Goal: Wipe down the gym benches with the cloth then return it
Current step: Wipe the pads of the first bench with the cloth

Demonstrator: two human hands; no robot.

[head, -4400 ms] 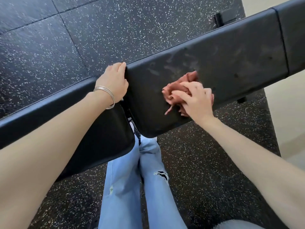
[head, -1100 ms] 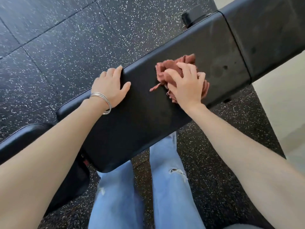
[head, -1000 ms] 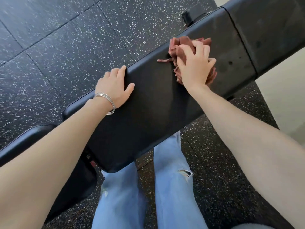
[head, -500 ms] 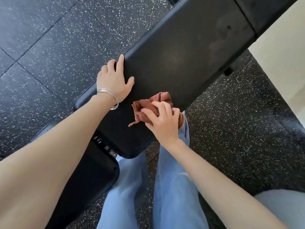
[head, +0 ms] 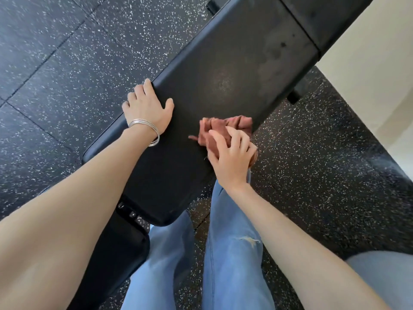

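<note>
Jeans point(head: 232, 260) in light blue are closest, at the bottom, with a small rip on the right leg. Beside the left leg sits a black seat pad point(head: 116, 253). Two bare arms reach up from the bottom corners.

The right hand point(head: 232, 157) is at the near edge of the long black bench point(head: 223, 74). Its fingers are bent down over a reddish-brown cloth point(head: 220, 128) and hold it against the top of the bench. The cloth is all bunched up. Some of it is hidden under the fingers and palm. The rest sticks out past the fingertips, toward the far side. One thin corner pokes out to the left.

The left hand point(head: 147, 108) is farther across the bench, near the cloth but not touching it. Its palm rests on top, its thumb lies flat and points toward the cloth, and its fingers bend over the far edge. Thin silver bangles point(head: 145, 129) ring the wrist.

Farther along, the bench top has dull smudges. After a gap comes another black pad point(head: 324, 16).

A black floor point(head: 67, 63) with white specks lies under it all. A plain cream area point(head: 368, 63) shows at the far right.
</note>
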